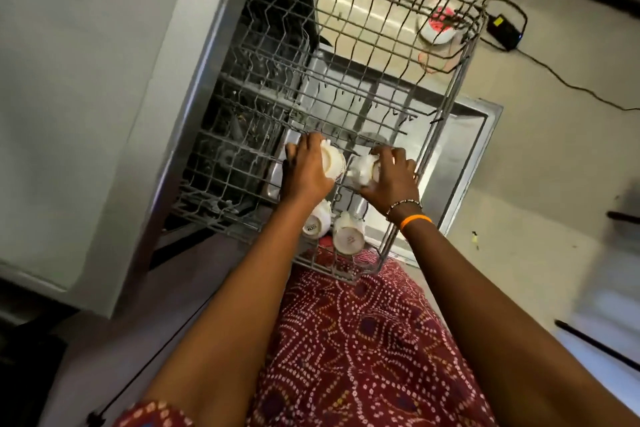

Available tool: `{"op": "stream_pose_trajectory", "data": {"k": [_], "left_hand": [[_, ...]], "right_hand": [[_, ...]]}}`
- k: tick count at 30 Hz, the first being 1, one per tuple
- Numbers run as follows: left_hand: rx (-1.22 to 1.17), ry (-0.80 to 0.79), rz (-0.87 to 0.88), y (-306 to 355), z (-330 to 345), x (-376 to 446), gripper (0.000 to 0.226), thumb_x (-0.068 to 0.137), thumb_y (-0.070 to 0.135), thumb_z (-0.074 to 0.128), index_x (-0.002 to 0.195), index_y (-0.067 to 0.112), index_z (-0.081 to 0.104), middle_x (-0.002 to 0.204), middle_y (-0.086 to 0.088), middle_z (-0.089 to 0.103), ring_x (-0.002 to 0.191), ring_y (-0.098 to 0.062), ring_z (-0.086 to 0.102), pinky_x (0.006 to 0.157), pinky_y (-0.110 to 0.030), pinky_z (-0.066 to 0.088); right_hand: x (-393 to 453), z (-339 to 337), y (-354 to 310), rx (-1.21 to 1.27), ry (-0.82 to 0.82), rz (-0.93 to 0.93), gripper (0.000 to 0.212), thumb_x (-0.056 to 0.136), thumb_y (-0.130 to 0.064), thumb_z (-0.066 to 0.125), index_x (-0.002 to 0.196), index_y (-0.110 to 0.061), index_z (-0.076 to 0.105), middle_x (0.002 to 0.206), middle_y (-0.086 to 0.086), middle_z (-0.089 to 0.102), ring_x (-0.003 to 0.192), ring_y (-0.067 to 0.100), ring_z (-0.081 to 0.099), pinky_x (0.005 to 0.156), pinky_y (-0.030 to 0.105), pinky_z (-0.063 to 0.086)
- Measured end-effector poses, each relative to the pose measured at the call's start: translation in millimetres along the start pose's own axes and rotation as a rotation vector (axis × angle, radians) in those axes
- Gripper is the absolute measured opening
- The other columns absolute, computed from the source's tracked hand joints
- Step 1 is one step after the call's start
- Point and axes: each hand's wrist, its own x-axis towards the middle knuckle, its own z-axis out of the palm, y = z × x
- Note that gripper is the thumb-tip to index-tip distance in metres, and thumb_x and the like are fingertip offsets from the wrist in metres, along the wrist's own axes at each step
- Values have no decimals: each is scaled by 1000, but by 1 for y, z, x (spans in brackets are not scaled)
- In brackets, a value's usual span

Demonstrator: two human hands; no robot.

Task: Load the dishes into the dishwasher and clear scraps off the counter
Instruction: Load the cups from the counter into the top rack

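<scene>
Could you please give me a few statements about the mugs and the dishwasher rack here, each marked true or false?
1. Each hand grips a white mug: left hand on the left mug, right hand on the right mug. True.
2. Two more mugs already sit in the upper rack, nearer the person. True.
3. The upper rack is pushed fully into the machine. False: it is pulled out over the open door.
4. The orange wristband is on the left wrist. False: it is on the right.
5. The rack is full of plates. False: no plates show in it.
</scene>
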Motion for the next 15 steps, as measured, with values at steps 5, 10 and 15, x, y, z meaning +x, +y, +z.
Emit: {"op": "stream_pose_trajectory", "data": {"k": [5,10,15], "left_hand": [[48,-35,54,2,10,12,66,71,14,75,126,14,38,131,-6,49,121,-29,33,76,-34,36],[108,-107,108,7,13,17,65,72,16,75,127,15,41,134,-4,50,125,-29,33,88,-38,40],[46,-120,71,7,11,16,65,68,7,76,123,17,43,127,-5,53,123,-27,36,85,-37,41]], "right_hand": [[4,7,1,-56,-65,15,58,76,-26,70,126,-18,42,128,12,39,113,36,38,78,43,45],[-3,11,-5,3,-58,132,59,74,-14,66,127,-18,42,127,13,36,116,36,34,76,42,47],[-3,10,-9,83,-28,229,65,71,-34,73,121,-8,41,121,16,44,105,40,50,76,42,45]]}}
